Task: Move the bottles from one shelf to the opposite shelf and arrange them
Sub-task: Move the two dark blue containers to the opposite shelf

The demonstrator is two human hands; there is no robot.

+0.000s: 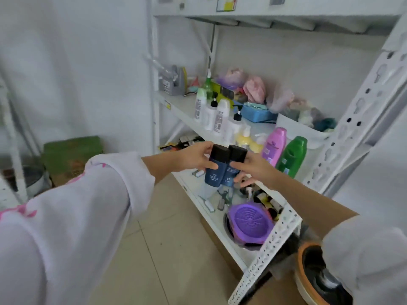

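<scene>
Bottles, two dark blue (217, 167), touching, each pinched in one hand's grip: left (196, 157), right (253, 170).

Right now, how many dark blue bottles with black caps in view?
2. The left bottle is gripped by the left hand; the right bottle touches it, held by the right hand. Both are in front of the shelf edge. Others may be hidden behind clutter.
</scene>
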